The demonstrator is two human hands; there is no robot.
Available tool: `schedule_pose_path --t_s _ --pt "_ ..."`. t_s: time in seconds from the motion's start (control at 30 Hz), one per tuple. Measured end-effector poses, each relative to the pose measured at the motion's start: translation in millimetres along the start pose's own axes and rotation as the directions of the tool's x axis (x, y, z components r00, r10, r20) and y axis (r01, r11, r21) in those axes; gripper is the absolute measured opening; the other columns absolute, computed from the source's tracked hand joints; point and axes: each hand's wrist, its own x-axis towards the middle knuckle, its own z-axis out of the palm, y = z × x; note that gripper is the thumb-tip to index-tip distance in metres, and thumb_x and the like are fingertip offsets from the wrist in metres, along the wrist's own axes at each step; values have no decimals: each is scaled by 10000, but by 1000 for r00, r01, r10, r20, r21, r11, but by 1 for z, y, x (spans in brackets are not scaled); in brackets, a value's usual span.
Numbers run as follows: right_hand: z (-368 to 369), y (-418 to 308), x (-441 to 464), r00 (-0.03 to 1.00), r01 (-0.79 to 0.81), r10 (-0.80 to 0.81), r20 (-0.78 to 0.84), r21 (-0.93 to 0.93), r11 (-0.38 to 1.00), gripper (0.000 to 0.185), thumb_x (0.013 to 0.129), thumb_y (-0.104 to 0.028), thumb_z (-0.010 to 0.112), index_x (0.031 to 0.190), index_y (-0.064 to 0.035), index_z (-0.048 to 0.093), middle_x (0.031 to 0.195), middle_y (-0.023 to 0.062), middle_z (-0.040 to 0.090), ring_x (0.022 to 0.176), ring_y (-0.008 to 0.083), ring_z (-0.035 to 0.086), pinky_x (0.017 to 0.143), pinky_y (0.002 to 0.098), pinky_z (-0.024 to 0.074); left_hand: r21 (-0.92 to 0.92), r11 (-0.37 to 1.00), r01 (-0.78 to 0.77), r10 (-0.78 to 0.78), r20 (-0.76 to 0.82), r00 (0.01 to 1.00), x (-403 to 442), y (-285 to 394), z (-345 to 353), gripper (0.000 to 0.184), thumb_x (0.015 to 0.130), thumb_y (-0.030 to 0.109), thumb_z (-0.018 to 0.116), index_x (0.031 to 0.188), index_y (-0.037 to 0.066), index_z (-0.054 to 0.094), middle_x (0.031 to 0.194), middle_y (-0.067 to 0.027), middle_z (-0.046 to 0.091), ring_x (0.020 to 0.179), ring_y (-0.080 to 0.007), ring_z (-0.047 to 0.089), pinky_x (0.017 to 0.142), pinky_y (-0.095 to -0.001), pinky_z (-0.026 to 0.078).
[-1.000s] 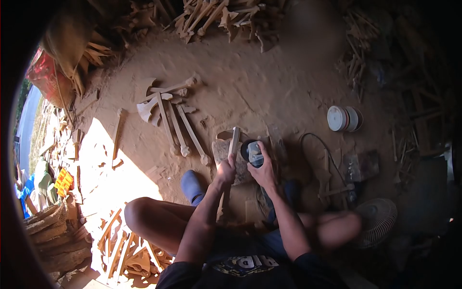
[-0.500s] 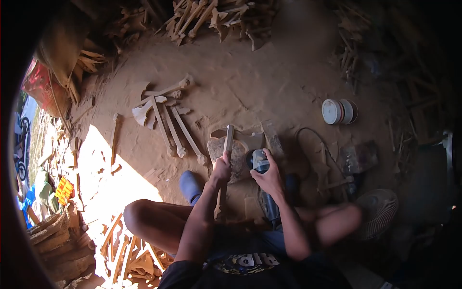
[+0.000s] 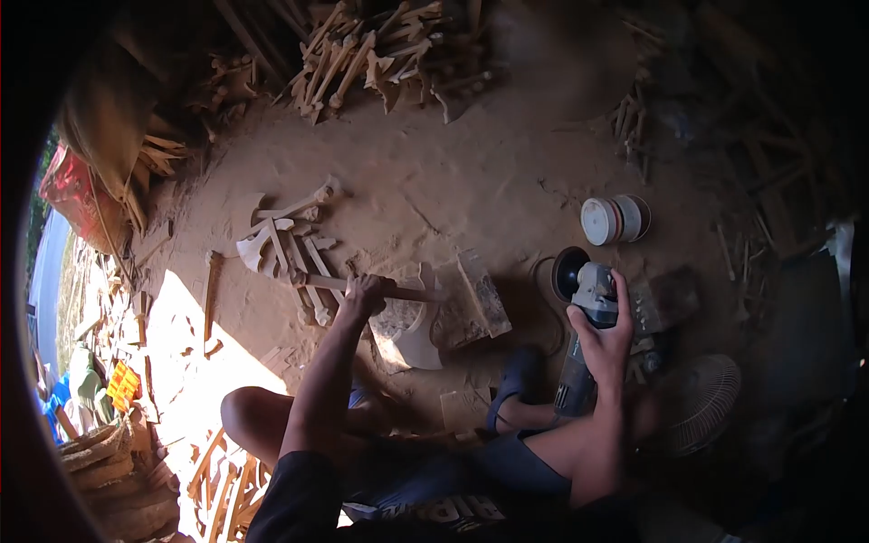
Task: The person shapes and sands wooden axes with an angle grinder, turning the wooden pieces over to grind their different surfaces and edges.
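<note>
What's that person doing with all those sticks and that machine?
Someone seated low to the ground has both hands full. The left hand grips a long wooden piece, held crosswise. The right hand holds a grinder with a round, dark disc. Right now the disc and that piece are well apart. Whether the disc is spinning, I can't tell. More wooden pieces lie heaped on the dusty floor.
</note>
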Motion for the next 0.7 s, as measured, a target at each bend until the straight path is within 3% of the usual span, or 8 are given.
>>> schedule_pose_path --t_s 0.03,0.13,0.2,0.27,0.33,0.43,0.53,0.7 --pt "1 10 0 999 12 -10 -39 50 999 761 842 -53 812 1512 -19 452 1282 138 652 1100 187 658 958 343 547 108 990 -93 89 45 995 16 5 -3 512 868 106 635 1345 287 677 1311 -126 687 1272 -313 634 1160 -515 387" --pt "4 22 -3 999 0 2 -43 37 999 760 843 -55 817 1509 -21 454 1268 132 656 1098 182 656 960 342 545 80 965 -250 250 -572 781 30 32 44 516 899 304 697 1410 275 632 1515 -143 524 1445 -408 433 1223 -561 289" --pt "7 27 -6 1000 -24 24 -11 60 998 762 835 -56 822 1506 -34 461 1270 136 666 1106 179 657 963 347 545 19 994 -109 100 -579 809 9 55 67 594 928 506 639 1462 254 583 1638 -166 347 1518 -466 255 1244 -582 237" --pt "7 35 -8 999 -40 38 37 41 998 766 828 -61 827 1504 -44 467 1275 140 672 1112 184 661 967 352 545 -203 973 110 -182 -382 906 -15 69 93 655 960 595 545 1526 267 504 1658 -166 317 1511 -468 260 1242 -626 180" --pt "12 41 -10 997 -63 63 53 -3 998 774 815 -73 831 1503 -64 475 1296 154 677 1136 210 672 988 366 539 -128 978 167 -211 -590 779 -17 75 130 660 971 589 533 1522 228 496 1633 -184 327 1494 -467 278 1219 -615 238" --pt "21 49 -16 986 -132 134 102 -23 991 782 816 -86 825 1512 -76 468 1318 178 677 1166 231 676 1005 370 533 -324 943 80 -269 -598 755 -10 88 156 681 966 586 541 1511 179 498 1585 -235 353 1457 -473 316 1184 -604 294" --pt "37 71 -27 990 -42 57 128 -116 992 809 821 -64 815 1538 -67 441 1351 168 653 1219 237 642 1044 367 506 -382 912 150 -340 -500 796 -7 112 158 715 960 587 552 1520 146 485 1540 -281 372 1417 -483 346 1152 -599 326" --pt "76 126 -58 957 -89 87 277 -4 996 851 809 -27 764 1573 -37 389 1494 217 553 1404 328 535 1168 395 405 -358 924 134 -316 -518 795 -13 117 147 690 940 570 567 1468 130 505 1459 -287 420 1358 -488 373 1113 -575 297"
